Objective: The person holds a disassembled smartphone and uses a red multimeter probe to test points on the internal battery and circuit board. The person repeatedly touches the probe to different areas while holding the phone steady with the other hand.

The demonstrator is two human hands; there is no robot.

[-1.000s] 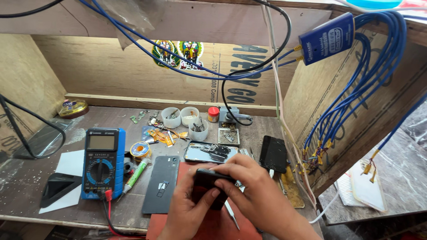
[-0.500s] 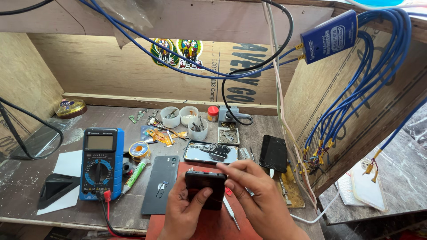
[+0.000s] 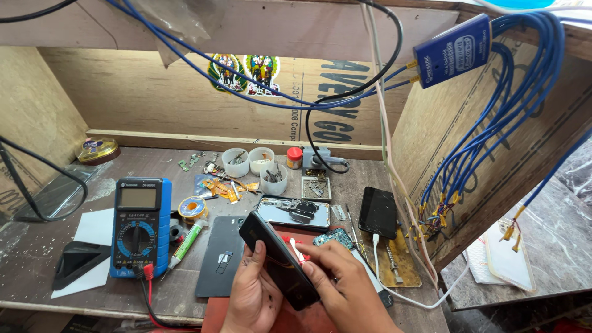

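You have tilted the black phone (image 3: 277,259) up on edge, low centre. Your left hand (image 3: 253,296) cradles it closed underneath; your right hand (image 3: 336,277) pinches what looks like a red-tipped tool (image 3: 298,251) against it.

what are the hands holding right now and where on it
The left hand cradles a black phone from underneath along its lower edge. The right hand rests on its lower end, fingers by a small red-and-white piece.

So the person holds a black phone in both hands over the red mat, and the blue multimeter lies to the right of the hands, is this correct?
Not quite. The head view shows the blue multimeter lying to the left of the hands, not the right. The rest stands: the left hand and the right hand hold the black phone over the red mat.
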